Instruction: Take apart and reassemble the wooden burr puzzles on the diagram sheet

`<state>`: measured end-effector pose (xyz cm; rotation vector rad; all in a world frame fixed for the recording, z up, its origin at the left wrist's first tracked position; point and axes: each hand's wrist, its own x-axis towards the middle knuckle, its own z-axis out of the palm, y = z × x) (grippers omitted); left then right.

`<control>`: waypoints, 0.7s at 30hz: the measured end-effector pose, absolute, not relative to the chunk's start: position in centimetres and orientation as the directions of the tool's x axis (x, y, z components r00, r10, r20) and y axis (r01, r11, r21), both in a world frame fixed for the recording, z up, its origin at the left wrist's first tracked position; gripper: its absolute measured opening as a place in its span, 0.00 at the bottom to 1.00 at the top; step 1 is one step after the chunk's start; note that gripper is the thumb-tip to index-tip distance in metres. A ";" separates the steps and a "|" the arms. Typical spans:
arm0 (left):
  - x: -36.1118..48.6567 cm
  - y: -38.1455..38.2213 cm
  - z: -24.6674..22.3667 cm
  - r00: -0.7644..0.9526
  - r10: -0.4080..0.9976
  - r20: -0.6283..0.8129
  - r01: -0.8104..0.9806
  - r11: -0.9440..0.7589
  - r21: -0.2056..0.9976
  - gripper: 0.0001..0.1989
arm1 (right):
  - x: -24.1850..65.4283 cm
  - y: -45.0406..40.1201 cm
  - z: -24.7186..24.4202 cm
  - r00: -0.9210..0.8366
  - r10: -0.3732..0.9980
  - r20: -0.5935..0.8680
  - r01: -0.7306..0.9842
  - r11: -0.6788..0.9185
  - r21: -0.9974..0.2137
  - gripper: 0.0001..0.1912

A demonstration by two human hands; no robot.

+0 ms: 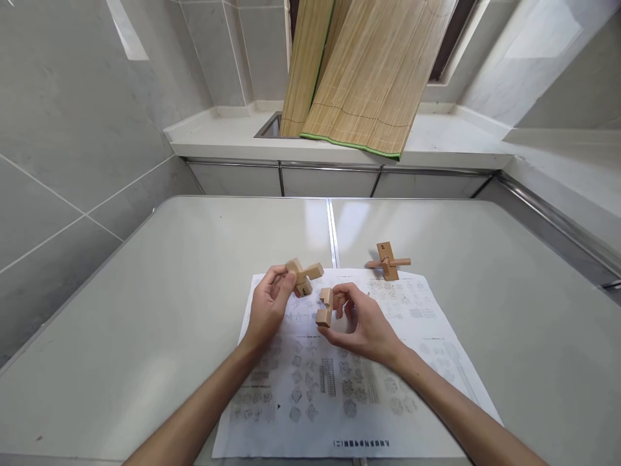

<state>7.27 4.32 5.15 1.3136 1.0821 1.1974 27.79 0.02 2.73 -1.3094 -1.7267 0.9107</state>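
Between thumb and fingers, my left hand grips a few joined wooden puzzle pieces, one of them marked 3. My right hand pinches a single notched wooden puzzle piece at its ends, the notch facing left. The two held parts are close together but apart, above a printed instruction sheet. Beyond my right hand stands an assembled wooden cross puzzle marked 2, near the sheet's far edge. My fingers hide part of the joined pieces.
The sheet lies on a glossy light table with a metal seam down its middle. Behind the table runs a white ledge, where bamboo mats lean over a sink edge. A grey tiled wall rises at left.
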 end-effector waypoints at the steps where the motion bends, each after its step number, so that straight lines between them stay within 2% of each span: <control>1: 7.2 4.5 5.1 0.080 0.994 0.075 -0.015 -0.074 0.997 0.17 | 27.7 0.0 2.7 -0.179 0.967 0.183 0.472 0.248 -0.846 0.23; 6: 7.6 4.5 5.0 0.162 0.987 0.023 -0.047 -0.016 0.999 0.18 | 27.5 0.1 2.0 -0.241 0.922 0.302 0.625 0.385 -0.679 0.23; 10: 8.1 4.0 5.1 0.268 0.963 -0.024 -0.034 0.035 0.999 0.18 | 27.5 0.2 1.5 -0.247 0.914 0.322 0.654 0.403 -0.641 0.25; 14: 8.2 3.8 5.1 0.301 0.952 -0.054 -0.019 0.062 0.998 0.19 | 27.8 0.2 1.9 -0.227 0.920 0.320 0.605 0.391 -0.694 0.29; 18: 8.1 3.5 5.3 0.353 0.932 -0.081 0.009 0.083 0.996 0.21 | 28.2 0.2 2.7 -0.204 0.922 0.328 0.462 0.386 -0.798 0.20; 21: 8.0 3.3 5.4 0.400 0.911 -0.102 0.026 0.100 0.995 0.22 | 28.2 0.1 2.9 -0.190 0.916 0.354 0.387 0.401 -0.830 0.14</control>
